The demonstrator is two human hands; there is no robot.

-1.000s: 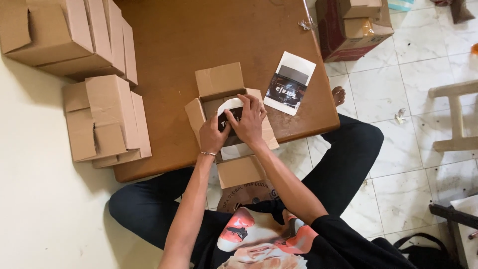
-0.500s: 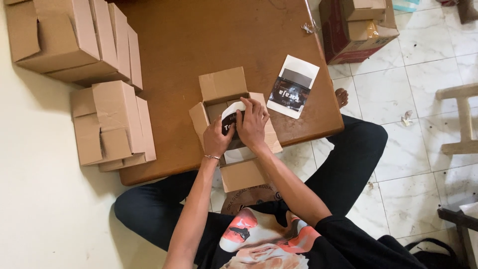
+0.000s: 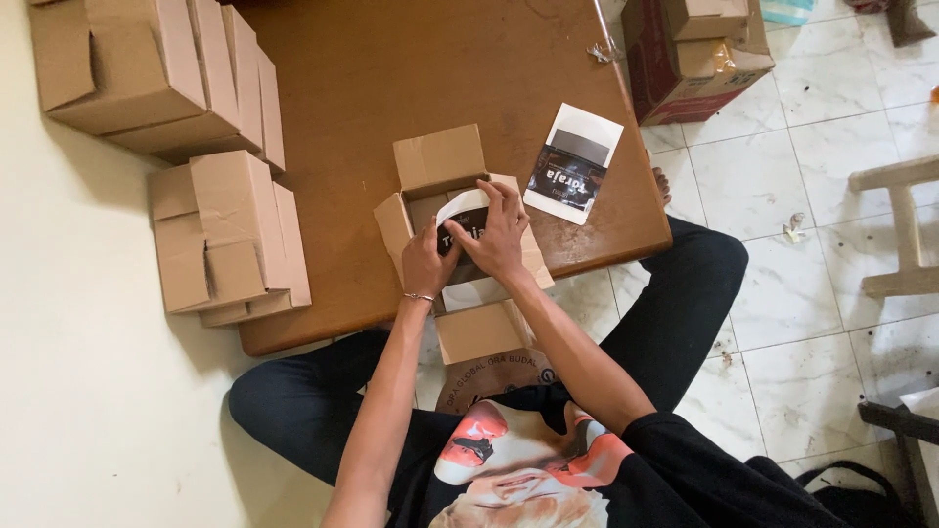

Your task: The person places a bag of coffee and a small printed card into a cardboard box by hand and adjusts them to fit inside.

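A person sits cross-legged on the floor at a low brown wooden table, both hands working inside a small open brown cardboard box that stands at the table's near edge. The box's four flaps are folded outward, which leaves its mouth free. The left hand and the right hand are close together, fingers curled and clamped on a black-and-white flat pouch. The pouch lies partly within the box, its white upper edge curving above the rim; what else the box contains is hidden by the hands.

Just right of the box, a second black-and-white flat pouch lies face up on the tabletop, apart from the hands yet within easy reach. At the table's left edge stand stacks of closed brown cardboard boxes, set side by side and well away from the working area, with a further stack of closed brown boxes behind them. Beyond the table's far right corner, a dark red cardboard carton rests on the white tiled floor and holds smaller brown boxes.
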